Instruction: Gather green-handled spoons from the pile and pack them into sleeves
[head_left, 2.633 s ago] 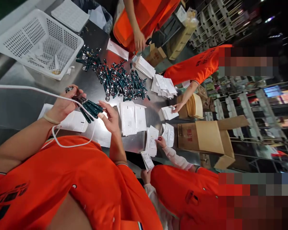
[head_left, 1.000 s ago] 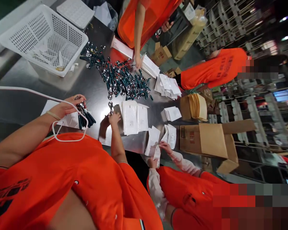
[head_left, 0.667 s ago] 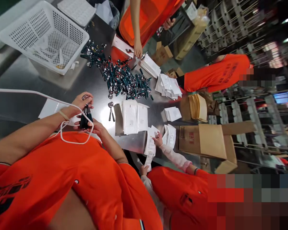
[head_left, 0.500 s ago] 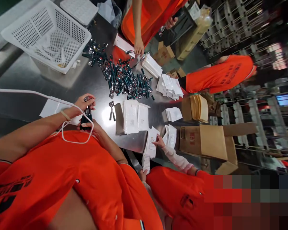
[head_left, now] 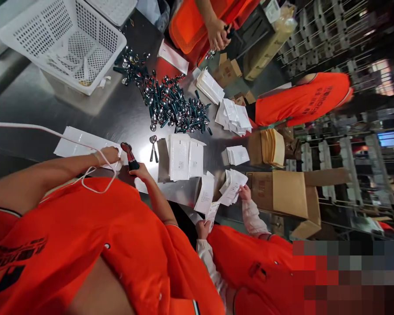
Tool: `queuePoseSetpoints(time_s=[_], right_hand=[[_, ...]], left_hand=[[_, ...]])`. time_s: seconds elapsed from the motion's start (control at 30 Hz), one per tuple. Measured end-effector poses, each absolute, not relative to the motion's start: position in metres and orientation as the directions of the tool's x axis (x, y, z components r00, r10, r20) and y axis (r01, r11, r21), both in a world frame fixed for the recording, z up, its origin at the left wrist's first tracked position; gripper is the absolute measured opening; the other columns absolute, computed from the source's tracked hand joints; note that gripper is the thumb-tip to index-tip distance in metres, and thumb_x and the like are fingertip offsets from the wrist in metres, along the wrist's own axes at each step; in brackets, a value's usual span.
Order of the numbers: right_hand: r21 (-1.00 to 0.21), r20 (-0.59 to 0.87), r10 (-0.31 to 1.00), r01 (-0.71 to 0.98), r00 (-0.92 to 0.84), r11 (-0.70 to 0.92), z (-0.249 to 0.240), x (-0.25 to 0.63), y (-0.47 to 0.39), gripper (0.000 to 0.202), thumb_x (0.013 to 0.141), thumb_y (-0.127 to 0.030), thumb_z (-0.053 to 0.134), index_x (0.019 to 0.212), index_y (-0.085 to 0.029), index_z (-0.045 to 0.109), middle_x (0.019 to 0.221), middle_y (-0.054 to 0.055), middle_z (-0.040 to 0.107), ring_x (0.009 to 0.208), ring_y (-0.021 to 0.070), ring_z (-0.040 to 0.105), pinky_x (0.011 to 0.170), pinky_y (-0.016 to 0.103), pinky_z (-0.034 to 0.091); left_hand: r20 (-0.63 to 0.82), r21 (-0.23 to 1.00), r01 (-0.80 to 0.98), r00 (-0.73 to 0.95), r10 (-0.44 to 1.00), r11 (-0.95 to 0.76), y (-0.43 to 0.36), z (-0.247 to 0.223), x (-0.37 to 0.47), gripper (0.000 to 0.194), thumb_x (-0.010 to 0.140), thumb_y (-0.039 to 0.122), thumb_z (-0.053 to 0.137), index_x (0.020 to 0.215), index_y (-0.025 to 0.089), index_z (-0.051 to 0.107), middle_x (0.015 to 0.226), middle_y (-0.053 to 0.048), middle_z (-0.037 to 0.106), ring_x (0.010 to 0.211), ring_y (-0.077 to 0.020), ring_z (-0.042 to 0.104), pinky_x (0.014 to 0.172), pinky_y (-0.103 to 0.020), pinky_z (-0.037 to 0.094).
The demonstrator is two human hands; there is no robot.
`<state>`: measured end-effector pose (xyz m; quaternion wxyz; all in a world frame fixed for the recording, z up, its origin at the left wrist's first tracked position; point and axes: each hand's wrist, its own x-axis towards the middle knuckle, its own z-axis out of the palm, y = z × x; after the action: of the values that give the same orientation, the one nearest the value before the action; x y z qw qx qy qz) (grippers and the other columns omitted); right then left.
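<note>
My right hand [head_left: 142,171] grips a bundle of dark-handled spoons [head_left: 130,155] by the handles, bowls pointing up and away from me. Just left of it, my left hand [head_left: 109,156] is closed at the right part of a long white envelope [head_left: 82,142] lying on the metal table; its fingertips are partly hidden. A white cord [head_left: 42,127] passes over that wrist. Two loose spoons [head_left: 153,148] lie right of the bundle. Beyond them spreads a large heap of dark-handled spoons [head_left: 170,103], beside stacked white envelopes [head_left: 179,157].
A white perforated basket [head_left: 108,37] stands at the far left. Across the table, a person's hand [head_left: 218,35] holds spoons. Another person's hands [head_left: 244,192] handle printed paper slips [head_left: 212,212] at lower right. An open cardboard box [head_left: 289,192] stands at the right.
My left hand has left the spoon bundle and closed on the envelope. My right hand has shifted right with the bundle. The person across has lifted a hand from the heap.
</note>
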<state>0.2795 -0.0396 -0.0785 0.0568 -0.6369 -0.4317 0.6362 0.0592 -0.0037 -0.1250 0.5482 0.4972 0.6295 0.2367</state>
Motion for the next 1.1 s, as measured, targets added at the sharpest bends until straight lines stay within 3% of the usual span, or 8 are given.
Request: queuePoseSetpoints(time_s=[0.1,0.17,0.33,0.5,0.7,0.87,1.03,1.1], right_hand=[[-0.592,-0.768,0.617,0.561,-0.174,-0.579,-0.093,0.274,-0.042,0.021,0.071,-0.006,0.076,0.084,-0.018,0.065,0.072,-0.005,0.071,0.064,0.0138,0.069,0.061,0.021,0.06],[-0.539,-0.746,0.651,0.705,-0.144,-0.462,-0.1,0.276,-0.042,0.017,0.073,-0.011,0.078,0.085,-0.018,0.068,0.071,-0.006,0.07,0.067,0.0149,0.071,0.064,0.021,0.06],[-0.353,-0.687,0.724,0.9,-0.064,-0.256,-0.103,0.284,-0.042,0.018,0.081,-0.012,0.082,0.097,-0.018,0.076,0.092,0.006,0.082,0.093,0.0239,0.081,0.08,0.026,0.062],[-0.081,-0.605,0.793,0.996,-0.07,0.027,-0.091,0.279,-0.044,0.033,0.1,-0.008,0.068,0.132,-0.012,0.074,0.123,0.023,0.083,0.113,0.0309,0.083,0.094,0.035,0.064],[-0.096,-0.526,0.835,0.987,-0.162,0.131,-0.082,0.269,-0.039,0.039,0.114,-0.005,0.04,0.141,-0.008,0.068,0.139,0.027,0.075,0.127,0.0299,0.075,0.103,0.038,0.063],[-0.157,-0.488,0.823,0.957,-0.291,0.245,-0.087,0.265,-0.036,0.021,0.112,-0.006,0.053,0.126,-0.008,0.069,0.122,0.021,0.078,0.112,0.0265,0.074,0.094,0.031,0.062],[-0.166,-0.493,0.794,0.934,-0.355,0.315,-0.09,0.262,-0.034,0.019,0.111,-0.007,0.055,0.125,-0.01,0.068,0.122,0.02,0.077,0.11,0.0261,0.073,0.092,0.033,0.062],[-0.167,-0.484,0.784,0.92,-0.39,0.354,-0.087,0.262,-0.031,0.022,0.112,-0.005,0.052,0.126,-0.01,0.068,0.124,0.021,0.077,0.111,0.0259,0.072,0.094,0.034,0.062]], left_hand=[[-0.429,0.825,0.436,0.07,0.901,0.359,-0.02,-0.139,0.073,0.041,0.094,0.025,0.089,0.072,0.02,0.054,0.084,-0.006,0.067,0.106,-0.0283,0.072,0.109,-0.048,0.055],[-0.414,0.813,0.47,0.051,0.909,0.344,-0.022,-0.142,0.071,0.043,0.097,0.029,0.087,0.072,0.02,0.053,0.081,-0.005,0.065,0.099,-0.0268,0.071,0.105,-0.046,0.056],[-0.421,0.78,0.521,0.024,0.907,0.348,-0.015,-0.132,0.051,0.045,0.087,0.013,0.085,0.065,0.022,0.047,0.061,0.0,0.04,0.082,-0.0265,0.062,0.092,-0.038,0.053],[-0.382,0.801,0.52,0.064,0.922,0.296,-0.015,-0.112,0.048,0.034,0.086,0.01,0.078,0.068,0.022,0.052,0.067,-0.001,0.042,0.078,-0.0247,0.055,0.094,-0.038,0.05],[-0.33,0.845,0.488,0.152,0.932,0.219,-0.019,-0.103,0.068,0.024,0.082,0.022,0.08,0.067,0.023,0.061,0.073,-0.005,0.048,0.085,-0.0308,0.062,0.102,-0.043,0.053],[-0.39,0.836,0.49,0.213,0.896,0.247,-0.012,-0.106,0.071,0.024,0.082,0.022,0.083,0.067,0.021,0.065,0.069,-0.005,0.059,0.079,-0.0289,0.064,0.096,-0.043,0.056],[-0.314,0.85,0.496,0.205,0.927,0.179,0.024,-0.105,0.062,0.017,0.082,0.018,0.086,0.082,0.02,0.068,0.087,-0.012,0.072,0.121,-0.0366,0.065,0.117,-0.045,0.048],[-0.292,0.877,0.46,0.282,0.914,0.138,0.038,-0.106,0.066,0.014,0.082,0.02,0.086,0.085,0.02,0.072,0.088,-0.01,0.075,0.119,-0.0329,0.066,0.119,-0.043,0.046]])
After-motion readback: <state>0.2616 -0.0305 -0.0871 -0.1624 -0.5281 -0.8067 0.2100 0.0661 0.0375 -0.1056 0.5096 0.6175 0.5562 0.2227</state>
